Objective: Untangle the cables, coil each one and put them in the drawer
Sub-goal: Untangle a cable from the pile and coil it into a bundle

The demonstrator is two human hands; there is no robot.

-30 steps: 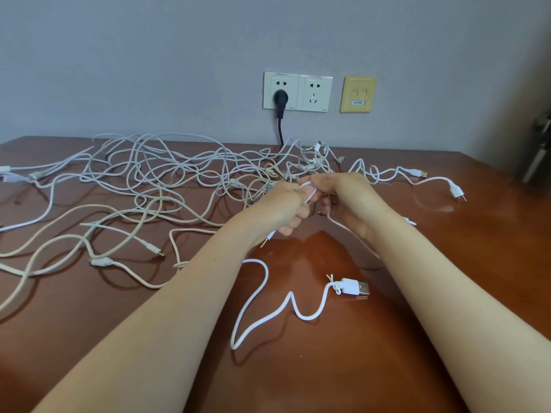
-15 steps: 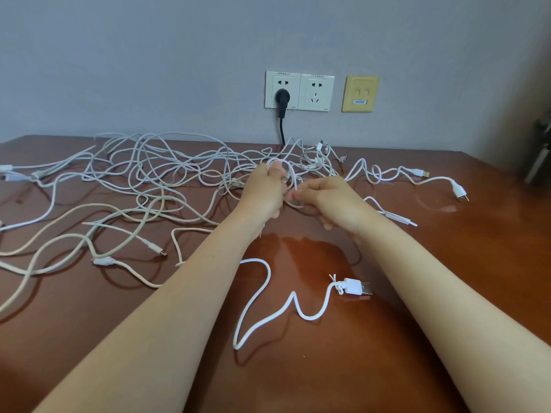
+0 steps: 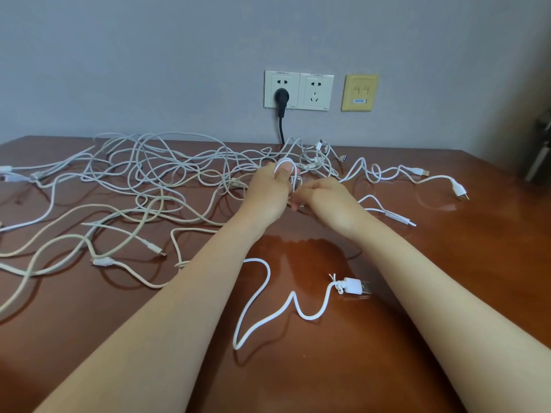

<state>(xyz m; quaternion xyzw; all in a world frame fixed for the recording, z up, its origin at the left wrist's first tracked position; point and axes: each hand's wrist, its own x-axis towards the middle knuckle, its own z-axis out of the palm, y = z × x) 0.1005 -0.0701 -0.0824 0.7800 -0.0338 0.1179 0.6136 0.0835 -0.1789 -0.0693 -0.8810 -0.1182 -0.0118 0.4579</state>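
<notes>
- The desk point(image 3: 417, 338) is glossy reddish-brown wood, smooth enough to mirror the two bare forearms above it.
- Nearest lies a loose white cable point(image 3: 258, 296), round and rubbery, bent into soft S-waves and apart from the others. It ends in a boxy white USB plug point(image 3: 356, 286) with a metal tip and a small knotted tie at its neck.
- The left hand point(image 3: 267, 193) has its fingers curled and grips a thin white cable point(image 3: 293, 180), which is looped over the raised thumb.
- The right hand point(image 3: 326, 199), just beside the left, is curled too, and its fingertips pinch the same thin cable below the loop.
- Right of that hand a slim strand point(image 3: 396, 217) lies flat, carrying a narrow capsule and a pin-like tip. Whether it belongs to the held cable I cannot tell.
- Behind and left of the hands spreads the tangle of cables point(image 3: 155, 174). White and duller cream cords overlap in wide loops reaching the desk's back edge.
- Further right, a white cord point(image 3: 378, 174) snakes out towards a moulded plug.
- On the matte grey wall point(image 3: 149, 55) sit a white plastic double socket point(image 3: 316, 90), a round black plug point(image 3: 281, 96) and a yellowed square plate point(image 3: 360, 92).
</notes>
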